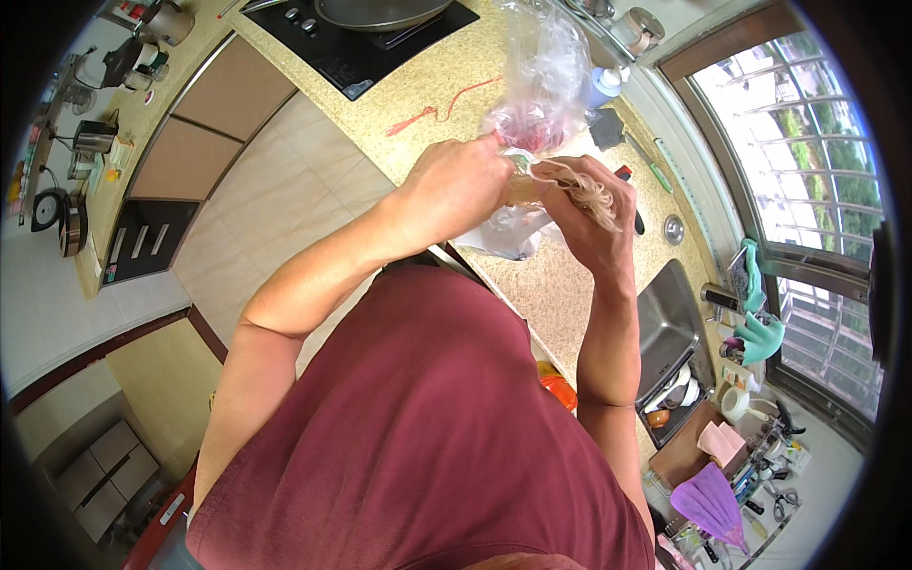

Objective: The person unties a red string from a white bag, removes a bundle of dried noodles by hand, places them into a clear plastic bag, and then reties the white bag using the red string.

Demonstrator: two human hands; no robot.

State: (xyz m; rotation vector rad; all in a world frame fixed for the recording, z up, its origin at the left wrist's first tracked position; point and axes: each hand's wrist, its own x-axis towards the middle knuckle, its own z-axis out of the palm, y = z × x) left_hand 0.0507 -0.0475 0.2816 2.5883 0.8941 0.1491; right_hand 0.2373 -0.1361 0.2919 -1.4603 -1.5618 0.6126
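Observation:
My left hand (463, 187) is closed at the edge of a small clear plastic bag (519, 162). My right hand (591, 206) holds a bundle of pale, thin strands, like noodles (588, 189), beside that bag's opening. More pale material shows between the two hands, partly hidden by the fingers. Just beyond them, a larger clear plastic bag (545, 78) with reddish contents stands on the counter. Under my hands lies a crumpled white plastic bag (502, 235). A thin red string (456, 100) is stretched out on the counter to the left.
A pan (388, 11) sits on the black cooktop (349, 60) at the far end. Along the window side are a pump bottle (605, 85), a green-handled knife (659, 174) and a steel sink (666, 320). Near the sink lies a brown cutting board (673, 459).

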